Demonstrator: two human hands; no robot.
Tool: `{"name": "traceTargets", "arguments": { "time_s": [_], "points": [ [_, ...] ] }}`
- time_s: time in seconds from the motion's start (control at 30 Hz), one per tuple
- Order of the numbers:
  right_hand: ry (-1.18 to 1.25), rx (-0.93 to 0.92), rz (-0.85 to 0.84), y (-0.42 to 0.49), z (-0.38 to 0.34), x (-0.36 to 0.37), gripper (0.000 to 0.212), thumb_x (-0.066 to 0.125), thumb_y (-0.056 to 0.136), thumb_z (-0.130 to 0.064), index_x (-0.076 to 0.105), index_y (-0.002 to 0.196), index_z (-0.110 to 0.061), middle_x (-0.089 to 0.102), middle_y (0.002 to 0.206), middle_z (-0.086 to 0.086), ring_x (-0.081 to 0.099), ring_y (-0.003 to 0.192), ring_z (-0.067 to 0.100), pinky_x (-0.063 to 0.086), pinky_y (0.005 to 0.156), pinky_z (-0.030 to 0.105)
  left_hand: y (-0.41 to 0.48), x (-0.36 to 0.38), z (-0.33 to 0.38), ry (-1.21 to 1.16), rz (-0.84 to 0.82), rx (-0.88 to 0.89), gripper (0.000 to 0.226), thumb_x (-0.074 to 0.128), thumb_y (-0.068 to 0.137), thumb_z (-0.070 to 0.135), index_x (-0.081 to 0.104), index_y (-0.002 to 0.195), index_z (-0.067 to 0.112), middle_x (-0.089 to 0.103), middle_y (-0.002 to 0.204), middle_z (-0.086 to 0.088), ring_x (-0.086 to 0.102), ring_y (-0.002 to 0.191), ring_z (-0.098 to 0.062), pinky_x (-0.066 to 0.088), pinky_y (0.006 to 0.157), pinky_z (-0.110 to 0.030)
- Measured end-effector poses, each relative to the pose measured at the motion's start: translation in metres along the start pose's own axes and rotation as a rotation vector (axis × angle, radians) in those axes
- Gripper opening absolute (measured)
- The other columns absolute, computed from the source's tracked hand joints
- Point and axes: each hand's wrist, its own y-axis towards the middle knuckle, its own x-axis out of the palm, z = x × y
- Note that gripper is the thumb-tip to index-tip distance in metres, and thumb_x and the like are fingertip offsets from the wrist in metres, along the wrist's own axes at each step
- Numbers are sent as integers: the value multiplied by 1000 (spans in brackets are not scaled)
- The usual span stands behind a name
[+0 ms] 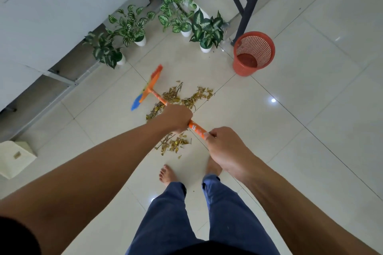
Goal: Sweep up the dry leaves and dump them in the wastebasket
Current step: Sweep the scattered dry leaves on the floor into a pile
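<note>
Dry leaves scattered on floor tiles in front of the bare feet — two loose patches. Broom head left of them, apparently raised. Left hand and right hand both wrapped around handle. Red mesh wastebasket well apart — a hard stroke may scatter leaves.

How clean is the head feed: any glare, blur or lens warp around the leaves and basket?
Head view: even, soft light; small lamp glints on the glossy white tiled floor, none over the dry yellow-brown leaves; the orange-and-blue broom looks slightly soft at its head, perhaps motion blur; the red mesh plastic wastebasket reads sharp; wide-angle warp bends the tile lines near the edges.
</note>
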Motion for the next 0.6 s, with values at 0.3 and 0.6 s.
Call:
{"name": "traceTargets", "arguments": {
  "time_s": [0.3, 0.6],
  "points": [
    [52, 39, -4, 0, 25, -14, 41, 44, 98, -44, 45, 67, -18, 44, 62, 1, 40, 50, 15, 34, 47, 24, 11, -14, 38, -34, -99, 72, 9, 51, 89, 9, 57, 82, 10, 64, 82, -3, 63, 75, -20, 55, 70, -33],
    [-279, -105, 231, -63, 36, -112, 32, 44, 100, -30, 57, 75, -16, 55, 67, -1, 52, 61, 17, 32, 50, 25, 7, -89, 102, 40, 242, 41, 6, 53, 87, 15, 57, 83, 15, 58, 79, 1, 62, 73, -22, 45, 55, -31]
  ]
}}
